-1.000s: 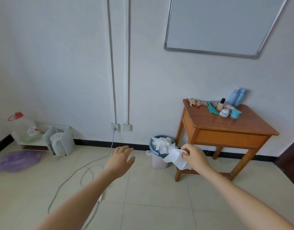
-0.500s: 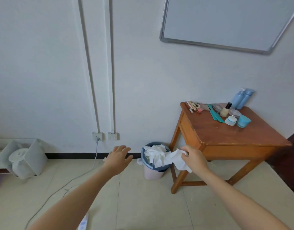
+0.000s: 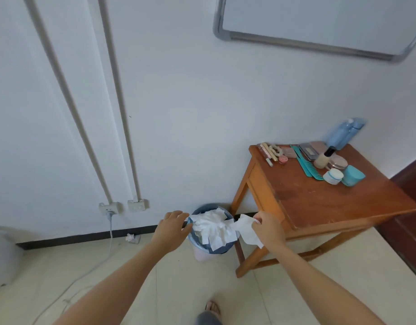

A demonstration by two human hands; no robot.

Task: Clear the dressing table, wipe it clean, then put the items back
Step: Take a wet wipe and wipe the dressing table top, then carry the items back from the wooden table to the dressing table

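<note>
Against the wall the desk (image 3: 319,202) looks wiped, cosmetics (image 3: 319,160) lined along its back edge (apparently already returned), so only binning remains: right hand (image 3: 269,228) pinches the tissue (image 3: 246,231) beside the full bin (image 3: 202,250), left hand (image 3: 173,231) released.

White wall (image 3: 178,90) with whiteboard (image 3: 319,17), pale tiled floor (image 3: 178,289), daylight.

A small wooden dressing table (image 3: 319,198) stands against the far wall on the right, its near half bare. Along its far edge lie lipsticks (image 3: 268,153), two teal combs (image 3: 306,164), flat compacts (image 3: 310,150), a foundation bottle (image 3: 323,158), small jars (image 3: 343,173) and blue bottles (image 3: 344,133). A crumpled white tissue (image 3: 248,228) hangs pinched just beside its left leg.
</note>
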